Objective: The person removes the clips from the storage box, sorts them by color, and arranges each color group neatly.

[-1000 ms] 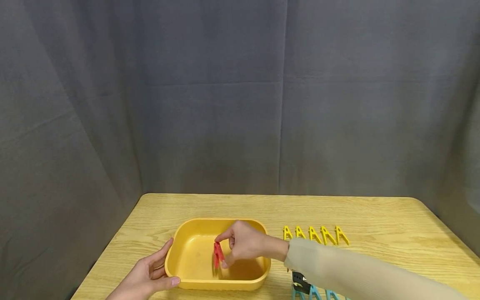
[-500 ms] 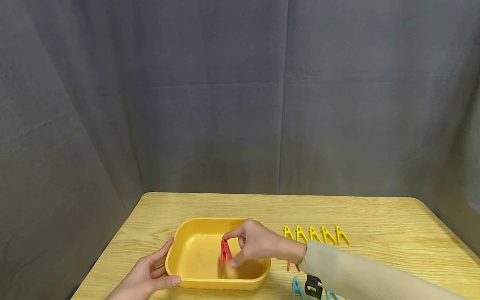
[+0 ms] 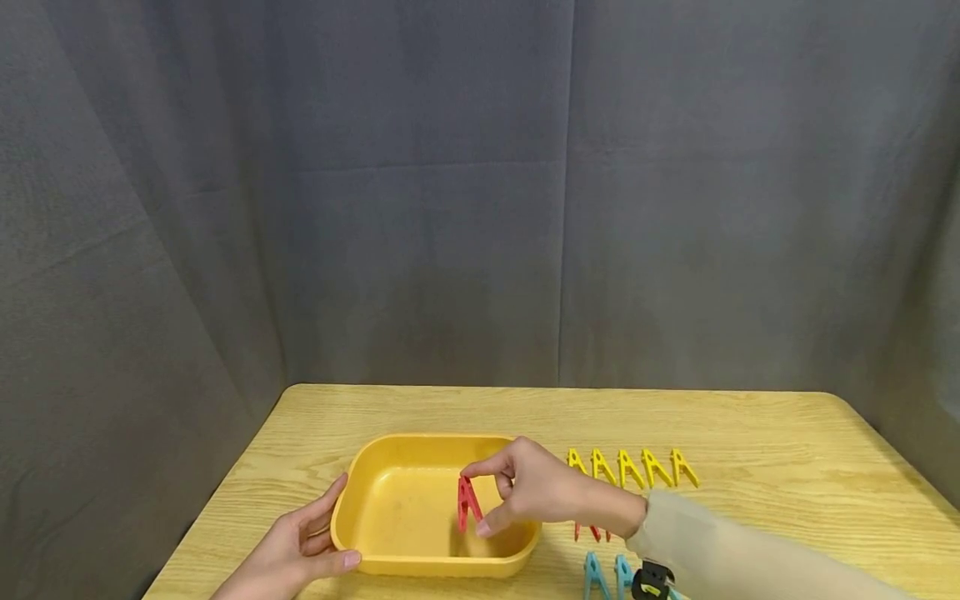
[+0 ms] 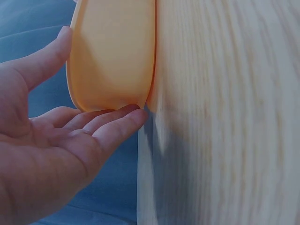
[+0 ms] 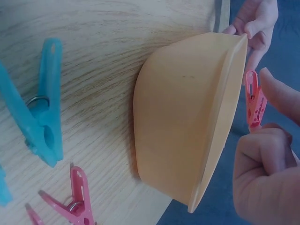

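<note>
My right hand (image 3: 534, 492) pinches a red clothespin (image 3: 468, 502) between thumb and forefinger and holds it above the inside of the yellow tub (image 3: 375, 533), near its right end. In the right wrist view the red clothespin (image 5: 254, 99) sits just beyond the yellow tub's (image 5: 183, 122) rim. My left hand (image 3: 288, 552) rests against the tub's near left corner with relaxed fingers, thumb along the front wall. The left wrist view has the left hand's fingertips (image 4: 131, 115) touching the tub (image 4: 112, 51).
A row of several yellow clothespins (image 3: 632, 468) stands right of the tub on the wooden table (image 3: 750, 500). Red clothespins (image 3: 592, 531) and blue clothespins (image 3: 603, 575) lie under my right forearm. A grey curtain closes off the back and sides.
My right hand has carried the red clothespin to the right across the tub and slightly higher. The left hand and tub have stayed put.
</note>
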### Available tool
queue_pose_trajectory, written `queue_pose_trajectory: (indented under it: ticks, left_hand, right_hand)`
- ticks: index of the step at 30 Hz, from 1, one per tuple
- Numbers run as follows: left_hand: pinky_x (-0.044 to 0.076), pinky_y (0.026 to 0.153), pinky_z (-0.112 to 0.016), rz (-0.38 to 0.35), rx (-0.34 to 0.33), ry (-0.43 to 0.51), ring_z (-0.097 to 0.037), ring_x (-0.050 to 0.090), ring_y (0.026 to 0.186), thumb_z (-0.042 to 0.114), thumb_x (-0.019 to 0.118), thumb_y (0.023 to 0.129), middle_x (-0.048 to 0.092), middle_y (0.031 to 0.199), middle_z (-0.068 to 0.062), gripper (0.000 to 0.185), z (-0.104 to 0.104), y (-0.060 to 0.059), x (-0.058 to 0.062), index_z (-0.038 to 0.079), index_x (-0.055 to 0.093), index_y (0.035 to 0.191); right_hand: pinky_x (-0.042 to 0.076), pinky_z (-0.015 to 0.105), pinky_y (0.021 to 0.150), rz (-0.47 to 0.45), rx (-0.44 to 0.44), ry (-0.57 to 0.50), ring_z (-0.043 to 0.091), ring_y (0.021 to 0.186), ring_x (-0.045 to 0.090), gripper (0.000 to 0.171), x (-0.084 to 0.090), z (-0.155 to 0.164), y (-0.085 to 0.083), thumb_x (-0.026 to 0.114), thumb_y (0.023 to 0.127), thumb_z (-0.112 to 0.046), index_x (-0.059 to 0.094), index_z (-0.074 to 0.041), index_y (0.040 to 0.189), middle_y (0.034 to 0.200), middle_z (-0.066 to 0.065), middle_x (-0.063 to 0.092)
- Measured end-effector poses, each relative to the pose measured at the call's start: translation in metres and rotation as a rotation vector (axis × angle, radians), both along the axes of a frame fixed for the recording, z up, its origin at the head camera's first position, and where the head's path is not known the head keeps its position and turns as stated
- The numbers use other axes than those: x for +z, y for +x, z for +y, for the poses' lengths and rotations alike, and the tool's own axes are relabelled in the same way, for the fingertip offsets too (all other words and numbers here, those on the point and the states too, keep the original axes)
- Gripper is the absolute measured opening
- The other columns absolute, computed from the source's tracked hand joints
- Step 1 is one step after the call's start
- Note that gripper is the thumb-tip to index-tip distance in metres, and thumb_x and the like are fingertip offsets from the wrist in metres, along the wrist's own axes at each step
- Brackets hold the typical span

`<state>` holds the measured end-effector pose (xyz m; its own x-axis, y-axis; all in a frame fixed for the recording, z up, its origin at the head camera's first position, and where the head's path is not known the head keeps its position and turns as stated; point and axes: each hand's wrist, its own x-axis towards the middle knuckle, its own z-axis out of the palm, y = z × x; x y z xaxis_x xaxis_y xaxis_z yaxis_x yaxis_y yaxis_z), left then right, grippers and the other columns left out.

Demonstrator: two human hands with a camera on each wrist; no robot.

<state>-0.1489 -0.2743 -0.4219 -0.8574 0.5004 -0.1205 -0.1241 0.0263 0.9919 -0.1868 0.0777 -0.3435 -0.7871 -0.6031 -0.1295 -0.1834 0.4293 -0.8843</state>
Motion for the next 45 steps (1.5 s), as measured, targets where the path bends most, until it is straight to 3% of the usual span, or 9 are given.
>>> queue_pose_trajectory:
  ticks: [11,22,31,34,36,39,41,43,45]
  left_hand:
    - [0.055,0.101,-0.036,0.005,-0.003,0.005,-0.042,0.044,0.142,0.005,0.073,0.1,0.01,0.165,-0.038,0.1,0.0,0.0,0.0,-0.005,-0.003,0.165]
    - [0.055,0.101,-0.039,-0.004,-0.011,0.027,-0.047,0.043,0.143,0.004,0.072,0.101,0.007,0.164,-0.039,0.099,-0.002,0.0,-0.004,-0.006,-0.004,0.164]
    - [0.055,0.101,-0.041,0.004,-0.022,0.043,-0.048,0.042,0.143,0.003,0.072,0.1,0.007,0.164,-0.04,0.099,-0.002,-0.001,-0.004,-0.006,-0.005,0.163]
    - [0.055,0.101,-0.04,0.001,-0.025,0.042,-0.046,0.043,0.142,0.004,0.071,0.101,0.008,0.164,-0.04,0.099,-0.003,-0.003,-0.005,-0.006,-0.005,0.163]
    - [0.055,0.102,-0.04,0.002,-0.029,0.046,-0.044,0.044,0.142,0.003,0.07,0.101,0.008,0.164,-0.04,0.098,-0.004,-0.003,-0.005,-0.006,-0.005,0.163]
    - [0.054,0.102,-0.04,-0.004,-0.035,0.061,-0.038,0.046,0.141,0.003,0.068,0.103,0.008,0.164,-0.04,0.095,-0.005,-0.003,-0.006,-0.006,-0.006,0.163]
    - [0.054,0.103,-0.04,-0.011,-0.034,0.071,-0.035,0.048,0.14,0.002,0.067,0.103,0.008,0.164,-0.039,0.094,-0.005,-0.003,-0.006,-0.006,-0.006,0.163]
    - [0.054,0.103,-0.04,-0.018,-0.033,0.077,-0.034,0.049,0.14,0.002,0.067,0.103,0.008,0.165,-0.039,0.094,-0.005,-0.003,-0.007,-0.006,-0.006,0.163]
    - [0.054,0.103,-0.04,-0.014,-0.031,0.075,-0.035,0.049,0.14,0.003,0.068,0.103,0.009,0.164,-0.039,0.095,-0.006,-0.004,-0.007,-0.006,-0.005,0.163]
  right_hand:
    - [0.039,0.029,0.063,-0.032,-0.047,-0.034,0.013,0.05,0.02,0.063,0.002,0.022,0.008,0.093,0.08,-0.007,0.07,-0.005,0.138,0.054,-0.003,0.029]
    - [0.034,0.03,0.058,-0.048,-0.081,-0.068,0.016,0.051,0.017,0.063,0.004,0.044,0.015,0.092,0.082,-0.011,0.069,-0.005,0.14,0.056,-0.002,0.025]
    - [0.044,0.031,0.077,-0.01,-0.091,-0.095,0.014,0.051,0.016,0.059,0.002,0.066,0.018,0.09,0.083,-0.009,0.069,-0.003,0.138,0.058,-0.003,0.026]
    - [0.048,0.03,0.086,-0.019,-0.1,-0.114,0.013,0.051,0.015,0.042,0.001,0.073,0.019,0.089,0.084,-0.009,0.075,0.008,0.119,0.058,-0.003,0.025]
    - [0.051,0.029,0.09,-0.028,-0.109,-0.128,0.014,0.051,0.014,0.043,-0.001,0.079,0.02,0.089,0.084,-0.008,0.074,0.009,0.121,0.058,-0.002,0.023]
    - [0.049,0.022,0.067,-0.03,-0.125,-0.138,0.015,0.05,0.013,0.053,-0.003,0.087,0.022,0.087,0.085,-0.006,0.07,0.006,0.133,0.059,-0.001,0.02]
    - [0.036,0.022,0.052,-0.029,-0.131,-0.136,0.015,0.05,0.013,0.062,-0.003,0.094,0.023,0.087,0.085,-0.006,0.064,0.001,0.143,0.059,-0.001,0.019]
    - [0.023,0.027,0.047,-0.031,-0.141,-0.135,0.015,0.05,0.012,0.063,-0.004,0.099,0.024,0.087,0.085,-0.006,0.064,0.0,0.143,0.059,-0.001,0.02]
    - [0.023,0.027,0.046,-0.03,-0.155,-0.132,0.015,0.05,0.013,0.063,-0.004,0.105,0.024,0.086,0.085,-0.006,0.064,0.0,0.144,0.06,-0.001,0.022]
